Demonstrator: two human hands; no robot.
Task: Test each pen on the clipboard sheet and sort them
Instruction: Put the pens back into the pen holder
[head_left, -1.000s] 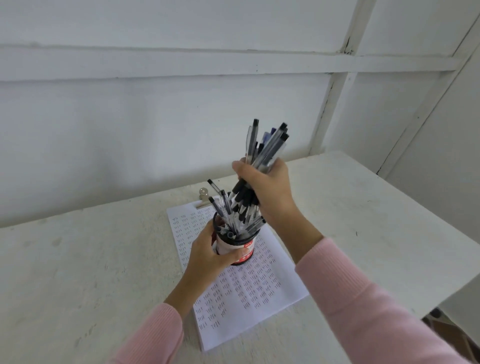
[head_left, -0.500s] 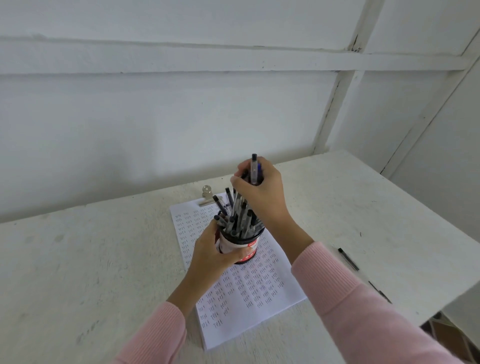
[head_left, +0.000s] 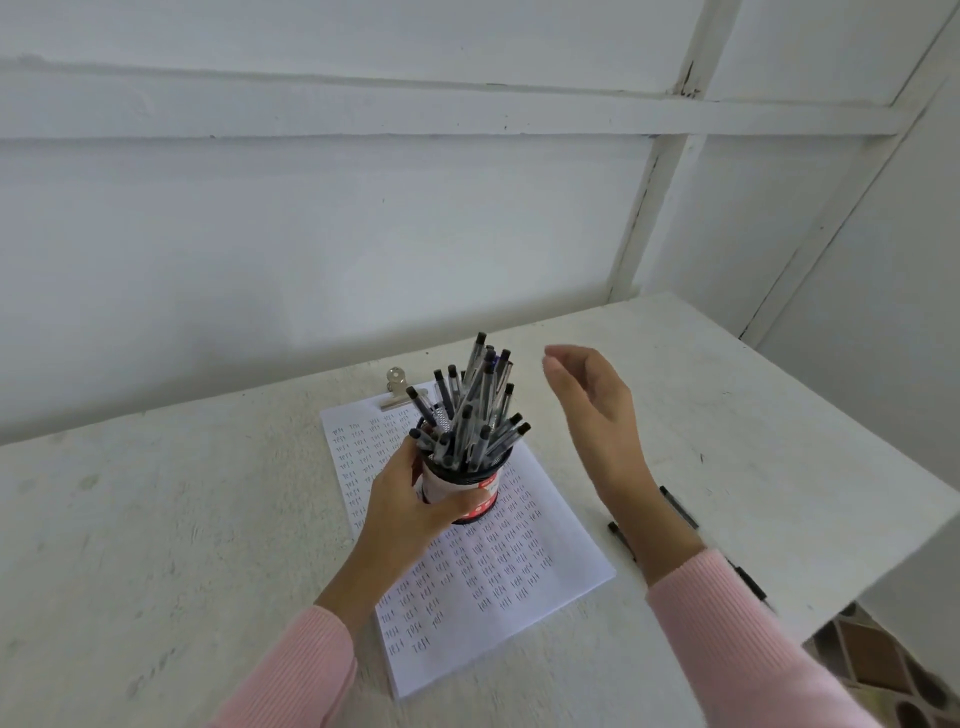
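Curled round the pen cup (head_left: 467, 486), the left hand (head_left: 410, 499) holds it at centre frame over the clipboard sheet (head_left: 498, 571), with pens (head_left: 472, 410) splaying from its top. The right hand (head_left: 592, 410) hangs empty, fingers relaxed, just right of them. Risk: the crowded cup could tip or shed pens when one is drawn, mixing them with the loose pens (head_left: 675, 506) at right of frame.

Head view, forward-down over table (head_left: 156, 519), near.
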